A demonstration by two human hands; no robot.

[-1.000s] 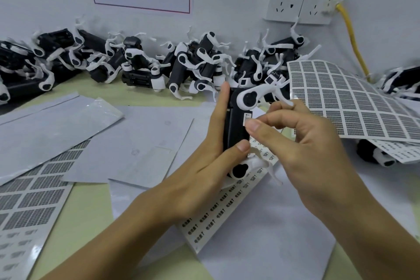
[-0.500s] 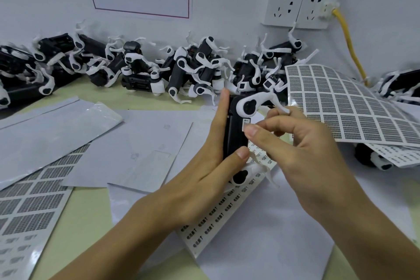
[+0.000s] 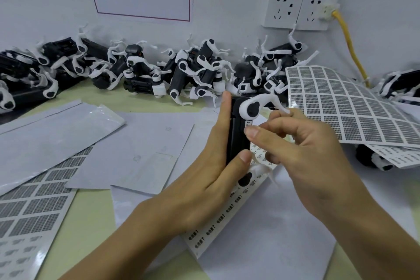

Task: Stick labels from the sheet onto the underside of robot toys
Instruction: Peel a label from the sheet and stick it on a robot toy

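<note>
A black robot toy (image 3: 237, 134) with white legs stands on end in the middle of the view, its underside turned to the right. My left hand (image 3: 204, 179) grips it, index finger along its left edge and thumb across its lower part. My right hand (image 3: 302, 154) is beside it on the right, its index fingertip pressing on the small white label (image 3: 248, 123) on the toy's underside. The strip-shaped label sheet (image 3: 227, 216) with small printed labels lies on the table under both hands.
A heap of black-and-white robot toys (image 3: 181, 70) lines the wall at the back. A large gridded label sheet (image 3: 354, 102) curls up at the right, another (image 3: 29, 207) lies at the lower left. White backing papers (image 3: 136, 148) cover the table. A yellow cable (image 3: 350, 48) hangs from a wall socket.
Both hands and the toy have hardly moved. My right index fingertip has slid slightly along the label on the toy's underside.
</note>
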